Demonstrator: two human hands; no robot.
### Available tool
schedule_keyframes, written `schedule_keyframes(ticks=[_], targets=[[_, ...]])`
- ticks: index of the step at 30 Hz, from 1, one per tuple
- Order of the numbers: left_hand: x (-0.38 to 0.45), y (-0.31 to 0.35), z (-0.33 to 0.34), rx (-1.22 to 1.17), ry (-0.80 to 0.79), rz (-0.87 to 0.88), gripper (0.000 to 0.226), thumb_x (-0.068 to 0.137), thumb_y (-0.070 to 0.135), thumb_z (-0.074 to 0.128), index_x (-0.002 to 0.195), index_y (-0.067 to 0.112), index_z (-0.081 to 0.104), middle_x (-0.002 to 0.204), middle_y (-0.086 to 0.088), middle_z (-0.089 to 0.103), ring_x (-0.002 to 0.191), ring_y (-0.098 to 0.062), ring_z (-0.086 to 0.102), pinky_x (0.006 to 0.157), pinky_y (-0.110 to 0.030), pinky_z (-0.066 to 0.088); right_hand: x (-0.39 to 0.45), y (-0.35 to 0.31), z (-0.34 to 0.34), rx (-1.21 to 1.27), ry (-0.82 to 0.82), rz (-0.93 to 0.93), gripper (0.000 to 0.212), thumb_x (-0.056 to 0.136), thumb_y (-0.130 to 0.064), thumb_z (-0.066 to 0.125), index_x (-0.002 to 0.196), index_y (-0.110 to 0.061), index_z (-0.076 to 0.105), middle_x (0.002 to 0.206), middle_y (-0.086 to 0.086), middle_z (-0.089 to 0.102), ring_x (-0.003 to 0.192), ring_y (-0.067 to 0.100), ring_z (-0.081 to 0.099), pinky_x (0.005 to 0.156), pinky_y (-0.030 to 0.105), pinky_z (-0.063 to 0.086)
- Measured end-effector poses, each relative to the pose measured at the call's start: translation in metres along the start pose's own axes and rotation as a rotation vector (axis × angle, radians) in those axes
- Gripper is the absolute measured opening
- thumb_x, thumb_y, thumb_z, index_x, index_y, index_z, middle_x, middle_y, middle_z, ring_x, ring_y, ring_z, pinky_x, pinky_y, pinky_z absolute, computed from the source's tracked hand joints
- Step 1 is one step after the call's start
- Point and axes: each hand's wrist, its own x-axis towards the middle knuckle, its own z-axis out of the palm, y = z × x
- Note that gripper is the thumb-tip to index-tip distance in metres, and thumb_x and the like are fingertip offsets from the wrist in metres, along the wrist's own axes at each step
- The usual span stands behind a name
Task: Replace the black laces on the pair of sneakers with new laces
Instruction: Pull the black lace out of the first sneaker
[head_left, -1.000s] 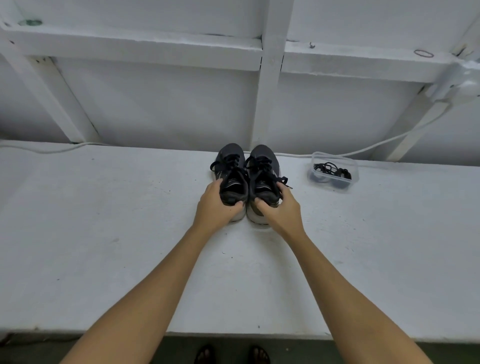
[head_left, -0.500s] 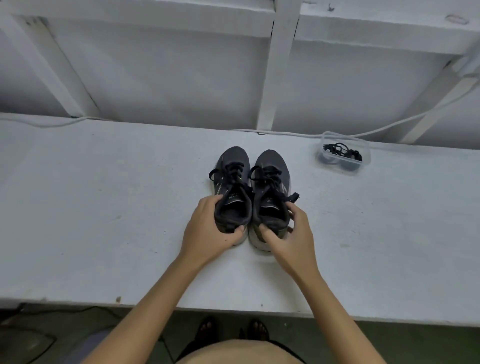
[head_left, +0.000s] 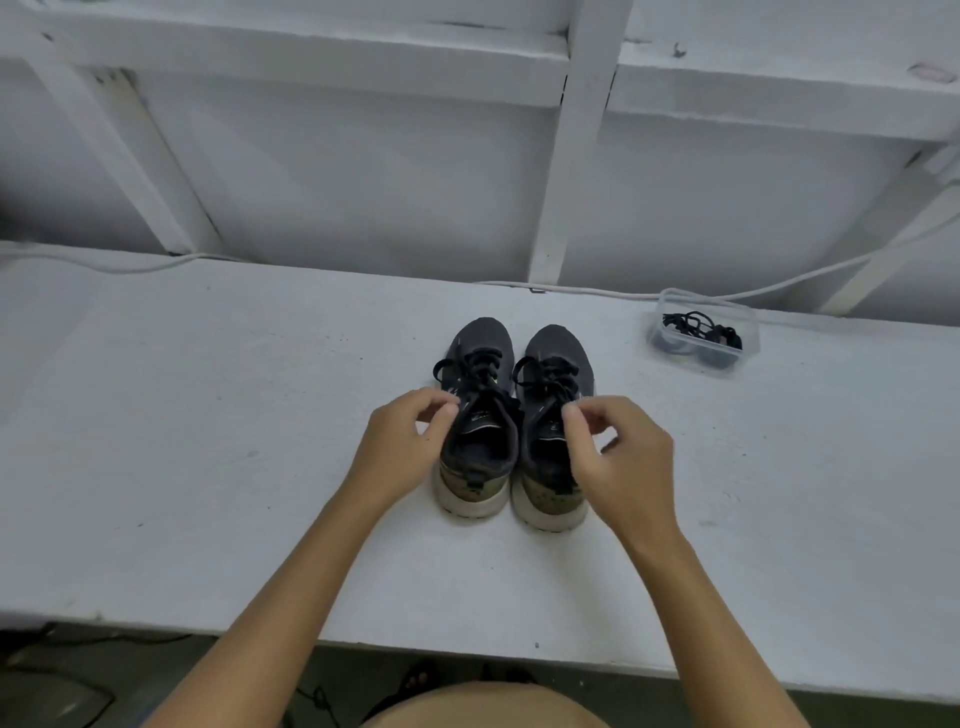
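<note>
Two dark grey sneakers stand side by side on the white bench (head_left: 208, 441), toes pointing away: the left sneaker (head_left: 483, 340) and the right sneaker (head_left: 558, 345), both tied with black laces (head_left: 480, 366). My left hand (head_left: 402, 452) hovers at the left sneaker's outer side, fingers curled close to its laces; whether it holds one is unclear. My right hand (head_left: 621, 462) is over the right sneaker's outer side, thumb and forefinger pinched together at the lace end there.
A clear plastic tub (head_left: 698, 364) holding dark coiled laces (head_left: 696, 325) sits at the back right of the bench. A white cable (head_left: 597, 292) runs along the wall foot. White wall beams rise behind. The bench's front edge is near my body.
Both hands have let go of the sneakers' heels and moved forward to the laces. The sneakers now stand closer to me, with their heels uncovered.
</note>
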Motion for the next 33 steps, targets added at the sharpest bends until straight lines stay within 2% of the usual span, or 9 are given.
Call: schedule_keyframes(ticks=[2,5,10,13,17,21,25,27,33], targets=[[0.013,0.002,0.000,0.009,0.002,0.049,0.014,0.098,0.023,0.059,0.105,0.028,0.071,0.101,0.021,0.069,0.093,0.005,0.062,0.079,-0.005,0.043,0.018,-0.005,0.007,-0.110,-0.132,-0.084,0.005,0.091,-0.025,0.069,0.091,-0.028,0.074,0.086,-0.020,0.069,0.087,0.006,0.060,0.076,0.026,0.050],[0.030,0.007,0.002,0.094,-0.022,0.096,0.017,0.098,0.022,0.059,0.111,0.026,0.070,0.105,0.015,0.068,0.092,0.000,0.061,0.077,-0.004,0.041,0.042,-0.010,0.025,-0.244,-0.335,-0.160,0.024,0.091,-0.042,0.068,0.110,-0.029,0.074,0.097,-0.017,0.071,0.100,0.011,0.053,0.079,0.030,0.049],[0.049,0.006,0.005,0.212,-0.112,0.111,0.027,0.102,0.024,0.052,0.125,0.024,0.066,0.117,0.002,0.061,0.103,-0.011,0.059,0.090,-0.022,0.045,0.063,-0.010,0.045,-0.389,-0.513,-0.187,0.039,0.090,-0.053,0.065,0.121,-0.030,0.071,0.111,-0.013,0.072,0.109,0.015,0.053,0.087,0.034,0.048],[0.055,0.004,0.003,0.234,-0.173,0.120,0.028,0.102,0.025,0.050,0.127,0.025,0.064,0.118,0.004,0.060,0.103,-0.011,0.058,0.093,-0.026,0.047,0.061,-0.007,0.050,-0.429,-0.523,-0.189,0.034,0.093,-0.052,0.061,0.119,-0.033,0.072,0.105,-0.012,0.074,0.099,0.012,0.062,0.080,0.031,0.050],[0.057,-0.005,0.002,0.234,-0.135,0.160,0.012,0.098,0.025,0.059,0.104,0.022,0.068,0.101,0.007,0.064,0.093,-0.008,0.059,0.085,-0.029,0.051,0.059,-0.005,0.051,-0.409,-0.510,-0.166,0.030,0.093,-0.049,0.060,0.116,-0.034,0.073,0.102,-0.014,0.075,0.092,0.008,0.068,0.080,0.033,0.053],[0.057,-0.018,0.001,0.257,-0.066,0.237,0.008,0.099,0.029,0.055,0.093,0.026,0.060,0.100,0.014,0.059,0.102,-0.011,0.049,0.084,-0.028,0.043,0.060,-0.006,0.050,-0.373,-0.509,-0.123,0.031,0.092,-0.048,0.062,0.118,-0.034,0.072,0.103,-0.015,0.075,0.093,0.006,0.067,0.082,0.030,0.051],[0.060,-0.014,-0.008,0.275,-0.002,0.284,0.008,0.099,0.025,0.057,0.093,0.023,0.063,0.084,0.025,0.056,0.090,-0.005,0.048,0.075,-0.027,0.042,0.059,-0.007,0.052,-0.376,-0.501,-0.089,0.028,0.092,-0.046,0.062,0.116,-0.034,0.072,0.073,-0.018,0.062,0.070,0.003,0.054,0.073,0.029,0.047],[0.061,-0.008,-0.011,0.276,0.034,0.292,0.009,0.099,0.024,0.057,0.091,0.023,0.062,0.081,0.026,0.055,0.086,-0.006,0.049,0.073,-0.026,0.042,0.058,-0.007,0.053,-0.381,-0.498,-0.077,0.028,0.092,-0.045,0.061,0.116,-0.034,0.071,0.067,-0.020,0.055,0.068,0.003,0.052,0.075,0.031,0.049],[0.056,-0.005,-0.018,0.063,-0.283,-0.026,0.014,0.100,0.035,0.054,0.091,0.028,0.063,0.084,0.008,0.065,0.071,0.000,0.058,0.065,-0.013,0.045,0.058,-0.007,0.048,-0.375,-0.507,-0.049,0.028,0.092,-0.045,0.063,0.117,-0.034,0.071,0.100,-0.017,0.075,0.091,0.005,0.065,0.076,0.026,0.046]])
